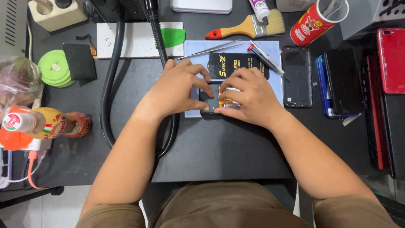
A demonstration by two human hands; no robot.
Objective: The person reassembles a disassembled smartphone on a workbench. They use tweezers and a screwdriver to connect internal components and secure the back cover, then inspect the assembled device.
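Note:
An opened dark phone (209, 101) lies on a pale blue work mat (274, 55) in the middle of the black bench. My left hand (175, 90) grips its left side, thumb on the lower edge and fingers curled over the top. My right hand (249, 99) presses down on the phone's inner parts, where a small yellow-orange flex piece (224, 101) shows under the fingertips. A black battery with gold print (236, 64) rests on the mat just behind both hands.
Metal tweezers (213, 49) and a pen-like tool (270, 62) lie on the mat. A paintbrush (249, 27), a red can (314, 21), several phones (297, 76) at right, a thick black hose (110, 80) and a bottle (46, 124) at left surround the mat.

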